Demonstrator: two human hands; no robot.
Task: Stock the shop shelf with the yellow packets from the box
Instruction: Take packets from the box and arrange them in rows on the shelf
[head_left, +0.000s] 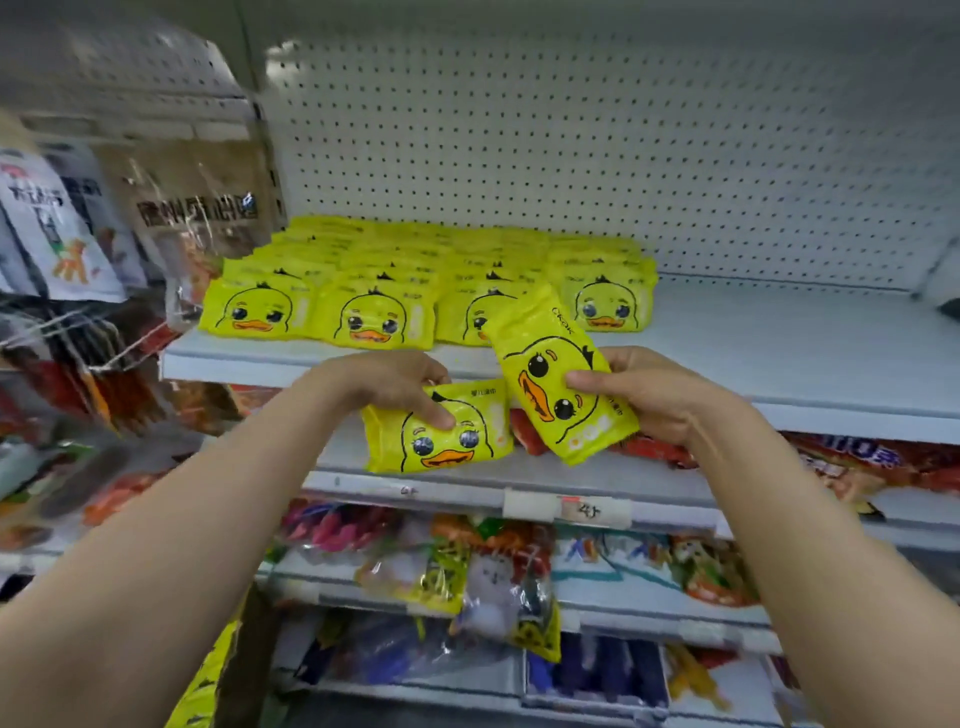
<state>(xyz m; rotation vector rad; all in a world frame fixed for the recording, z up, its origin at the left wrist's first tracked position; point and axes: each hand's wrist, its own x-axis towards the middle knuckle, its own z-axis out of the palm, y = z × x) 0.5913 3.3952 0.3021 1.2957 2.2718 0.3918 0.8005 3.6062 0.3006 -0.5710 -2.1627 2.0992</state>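
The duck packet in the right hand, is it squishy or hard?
Probably squishy: the duck packet looks puffy and its printed face bends. Likely light, since the right hand holds it by one edge. Its glossy wrapper might feel slippery.

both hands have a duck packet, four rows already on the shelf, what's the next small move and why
Probably lift the right hand and turn its tilted packet face-forward onto the bare shelf just right of the fourth row. That space is open, and this packet is already raised nearest it. The left hand holds its packet lower.
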